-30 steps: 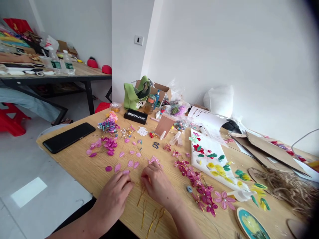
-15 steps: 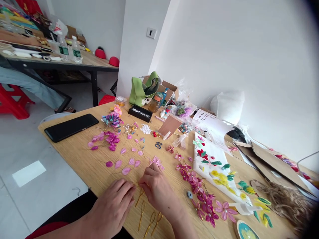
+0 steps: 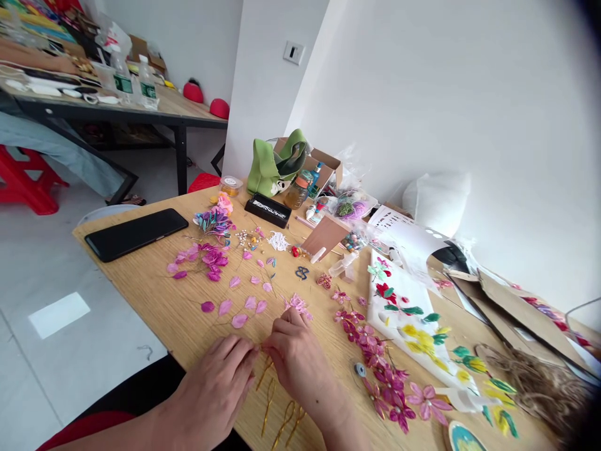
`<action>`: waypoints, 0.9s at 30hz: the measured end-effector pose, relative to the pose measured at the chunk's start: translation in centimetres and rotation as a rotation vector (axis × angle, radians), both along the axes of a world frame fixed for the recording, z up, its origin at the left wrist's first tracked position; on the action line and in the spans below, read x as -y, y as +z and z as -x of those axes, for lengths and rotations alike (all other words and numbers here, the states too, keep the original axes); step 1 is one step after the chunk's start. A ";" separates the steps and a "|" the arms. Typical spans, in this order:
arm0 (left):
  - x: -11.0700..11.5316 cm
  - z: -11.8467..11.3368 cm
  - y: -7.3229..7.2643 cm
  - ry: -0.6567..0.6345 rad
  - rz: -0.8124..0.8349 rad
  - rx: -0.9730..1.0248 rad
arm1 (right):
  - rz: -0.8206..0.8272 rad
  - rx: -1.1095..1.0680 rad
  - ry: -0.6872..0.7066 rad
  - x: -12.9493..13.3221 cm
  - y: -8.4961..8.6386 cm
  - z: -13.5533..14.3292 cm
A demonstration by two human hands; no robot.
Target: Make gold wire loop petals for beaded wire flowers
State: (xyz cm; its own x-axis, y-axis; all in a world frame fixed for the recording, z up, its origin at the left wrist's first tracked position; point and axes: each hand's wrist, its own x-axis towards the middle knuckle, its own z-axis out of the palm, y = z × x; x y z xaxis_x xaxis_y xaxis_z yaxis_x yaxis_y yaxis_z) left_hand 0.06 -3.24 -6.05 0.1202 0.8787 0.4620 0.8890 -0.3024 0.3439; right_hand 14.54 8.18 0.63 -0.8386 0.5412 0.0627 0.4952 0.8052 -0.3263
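Observation:
Close together above the table's front edge, my left hand (image 3: 218,382) and my right hand (image 3: 298,360) meet at their fingertips. Both are pinched on something small and thin between them, which the fingers mostly hide. Just below, several looped gold wires (image 3: 267,407) lie on the wood. Beyond my fingertips are loose pink petals (image 3: 239,321) on thin stems and a small bunch of pale pink strands (image 3: 298,305). To the right of my right hand stretches a row of magenta wire-edged flowers (image 3: 375,357), with a small grey spool (image 3: 360,369) beside it.
A black phone (image 3: 137,234) lies at the table's left edge. Farther back stand a green bag (image 3: 267,166), a black case (image 3: 267,210) and a jar (image 3: 297,193). On the right are a white sheet with coloured flowers (image 3: 382,316), brown cord (image 3: 530,376) and a small dish (image 3: 464,436).
The view has shifted slightly, so the table's things sit a little farther right. My hands stay together, fingertips pinched, with only a slight movement of the fingers.

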 end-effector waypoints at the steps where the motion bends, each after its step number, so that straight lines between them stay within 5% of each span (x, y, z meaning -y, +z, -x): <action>1: 0.0 0.0 0.0 0.002 -0.001 0.005 | -0.002 0.003 -0.001 0.0 -0.1 0.0; 16: -0.4 0.3 1.7 -0.044 -0.057 -0.027 | -0.045 0.085 -0.023 0.1 0.0 0.4; 27: -0.4 0.1 1.4 -0.047 -0.037 -0.044 | -0.063 0.117 -0.021 0.2 0.0 0.6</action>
